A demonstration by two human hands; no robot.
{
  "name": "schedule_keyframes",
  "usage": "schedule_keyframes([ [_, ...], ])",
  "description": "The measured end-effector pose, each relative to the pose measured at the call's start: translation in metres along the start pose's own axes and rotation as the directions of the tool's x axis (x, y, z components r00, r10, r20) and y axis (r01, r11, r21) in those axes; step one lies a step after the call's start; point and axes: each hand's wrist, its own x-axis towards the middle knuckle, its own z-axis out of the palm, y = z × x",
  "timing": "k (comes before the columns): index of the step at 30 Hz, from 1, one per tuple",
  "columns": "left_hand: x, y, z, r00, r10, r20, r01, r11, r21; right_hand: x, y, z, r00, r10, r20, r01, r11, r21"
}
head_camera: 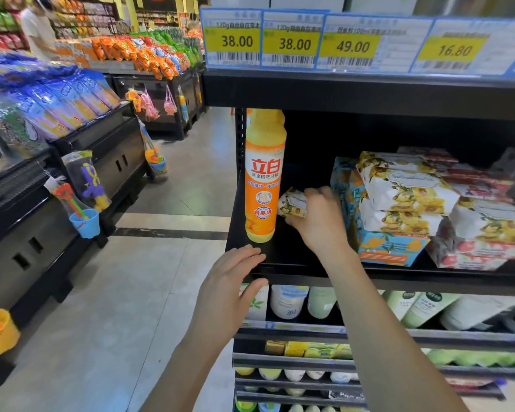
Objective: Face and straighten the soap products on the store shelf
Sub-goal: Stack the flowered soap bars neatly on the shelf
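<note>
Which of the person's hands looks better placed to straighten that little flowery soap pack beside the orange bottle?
Probably the right hand: it grips the small white paper-wrapped soap pack with yellow flowers, beside the tall orange plastic bottle. The left hand only rests open on the black shelf edge.

Yellow price tags (pixel 295 44) overhead, orange snack bags (pixel 143 56) across the aisle, blue toy bucket (pixel 85 225) hanging left

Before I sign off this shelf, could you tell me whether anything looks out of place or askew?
Yes. A tall orange detergent bottle stands at the left end of the shelf, the lone bottle there. The floral soap packs to its right are piled crookedly. The right hand grips one stray soap bar.
</note>
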Motion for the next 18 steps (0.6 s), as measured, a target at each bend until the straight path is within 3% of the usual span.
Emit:
schedule_keyframes([
  [7, 0.0, 0.002, 0.0, 1.0, -0.009, -0.006, 0.009, 1.0, -0.01, -0.039, 0.006, 0.005, 0.994, 0.001, -0.109, 0.008, 0.996, 0.083],
  [18, 0.0, 0.005, 0.0, 1.0, -0.018, -0.015, 0.018, 1.0, -0.009, -0.067, 0.003, -0.005, 0.982, 0.087, -0.17, -0.046, 0.972, 0.228],
])
